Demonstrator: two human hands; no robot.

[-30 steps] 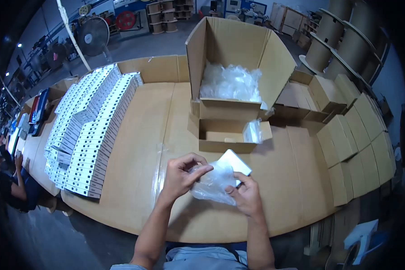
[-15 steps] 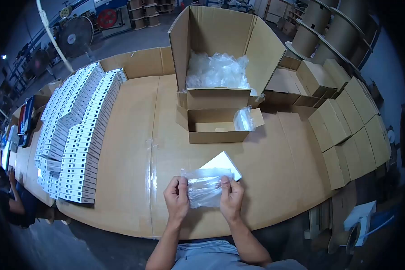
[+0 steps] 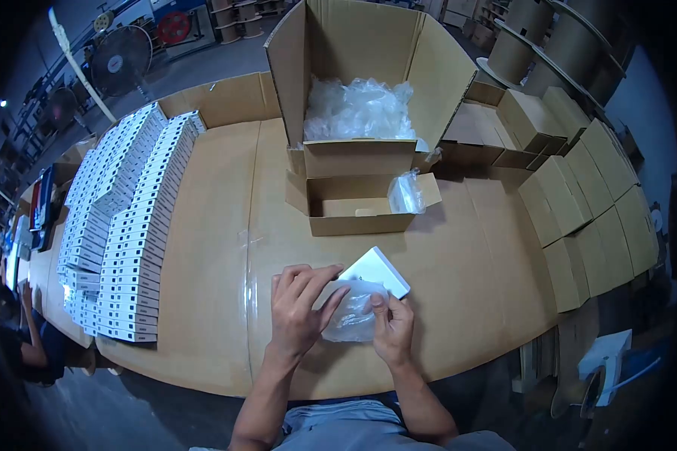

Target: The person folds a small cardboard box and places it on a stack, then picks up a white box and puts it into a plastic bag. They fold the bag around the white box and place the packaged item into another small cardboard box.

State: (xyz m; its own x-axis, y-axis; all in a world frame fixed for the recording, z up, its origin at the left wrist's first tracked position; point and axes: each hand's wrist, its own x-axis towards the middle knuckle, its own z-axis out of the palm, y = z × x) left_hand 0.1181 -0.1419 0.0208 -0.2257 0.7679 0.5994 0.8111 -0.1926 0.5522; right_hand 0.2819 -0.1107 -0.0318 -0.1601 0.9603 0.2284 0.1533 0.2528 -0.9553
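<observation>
A clear plastic bag (image 3: 353, 319) is stretched between my hands. My right hand (image 3: 393, 327) pinches its right side with thumb and fingers. At the bag's upper left, my left hand (image 3: 299, 308) has its thumb and fingers apart around the opening; the thumb touches or overlaps the plastic. Just beyond the bag a white box (image 3: 377, 272) lies tilted on the cardboard surface, partly covered by the bag. Behind it stands an open small carton (image 3: 361, 225) with one plastic-wrapped item (image 3: 406, 194) at its right end.
A large open carton (image 3: 361, 158) full of clear bags (image 3: 361, 109) stands behind. Rows of white boxes (image 3: 135, 263) fill the left. Closed brown cartons (image 3: 594, 225) are stacked at the right. At the far left, another person's arm (image 3: 31, 331) shows.
My left hand has let go of the bag's left edge and moved up to its top with fingers spread. The bag has slackened and its mouth looks wider. The view has shifted slightly.
</observation>
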